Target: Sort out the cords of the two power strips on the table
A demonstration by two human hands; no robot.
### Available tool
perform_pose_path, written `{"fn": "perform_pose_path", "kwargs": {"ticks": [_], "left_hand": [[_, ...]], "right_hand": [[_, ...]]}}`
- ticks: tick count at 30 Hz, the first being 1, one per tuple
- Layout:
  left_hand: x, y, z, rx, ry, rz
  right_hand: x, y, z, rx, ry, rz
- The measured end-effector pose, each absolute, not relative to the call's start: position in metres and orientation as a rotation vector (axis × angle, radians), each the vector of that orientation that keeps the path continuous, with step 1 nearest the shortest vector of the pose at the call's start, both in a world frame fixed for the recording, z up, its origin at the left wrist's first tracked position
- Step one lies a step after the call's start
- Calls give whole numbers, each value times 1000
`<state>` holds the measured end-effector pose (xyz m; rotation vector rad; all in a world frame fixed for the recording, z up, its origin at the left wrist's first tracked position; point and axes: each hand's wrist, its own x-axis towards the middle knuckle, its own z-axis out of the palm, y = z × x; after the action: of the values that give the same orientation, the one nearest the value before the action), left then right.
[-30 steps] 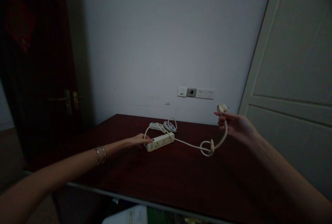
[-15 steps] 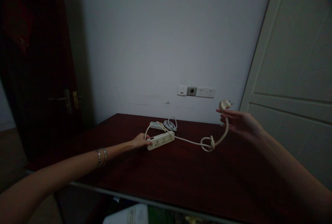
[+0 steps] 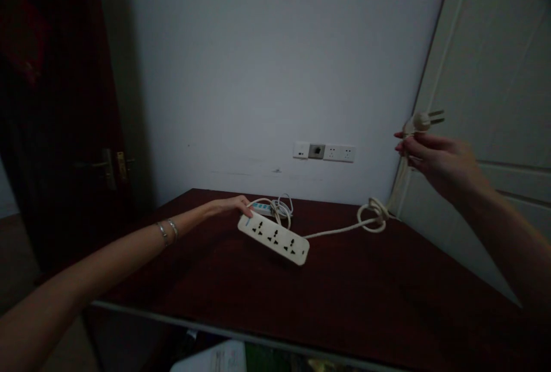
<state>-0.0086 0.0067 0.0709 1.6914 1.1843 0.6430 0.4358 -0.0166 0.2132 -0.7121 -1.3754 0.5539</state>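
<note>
Left hand (image 3: 230, 205) pinches the far end of the cream plastic three-socket power strip (image 3: 274, 238), lifted above the dark wooden table (image 3: 301, 297), long axis slanting down-right. Right hand (image 3: 434, 157) grips its cream plug (image 3: 422, 122), prongs pointing right.

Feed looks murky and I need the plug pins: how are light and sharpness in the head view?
Head view: dim and underexposed, left door nearly black. Plug pins show against the pale right door, slightly soft. Power strip sockets readable. No glare; wide-angle bends the edges.
</note>
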Motion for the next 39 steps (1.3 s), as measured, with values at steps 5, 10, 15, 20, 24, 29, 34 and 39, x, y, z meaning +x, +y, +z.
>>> {"fn": "perform_pose_path", "kwargs": {"ticks": [5,10,15,20,24,29,34,39], "left_hand": [[5,9,91,1468,881,860],[31,21,110,1402,873,1222],[58,26,117,1633,1109,1238],[68,9,122,2015,1057,922],[69,-8,128,2328,931,623],[76,-23,133,2363,723,323],[89,-44,149,2310,671,201],[102,-61,167,2346,726,76]], "right_hand": [[439,-10,211,-957,-1701,331],[409,-46,206,-805,-1915,891],[362,-79,215,-475,-1940,1115],[353,-70,236,-309,-1702,985],[372,-50,248,-308,-1451,993],[394,-16,234,-462,-1249,873],[395,14,192,-750,-1358,718],[370,3,147,-880,-2129,180]]}}
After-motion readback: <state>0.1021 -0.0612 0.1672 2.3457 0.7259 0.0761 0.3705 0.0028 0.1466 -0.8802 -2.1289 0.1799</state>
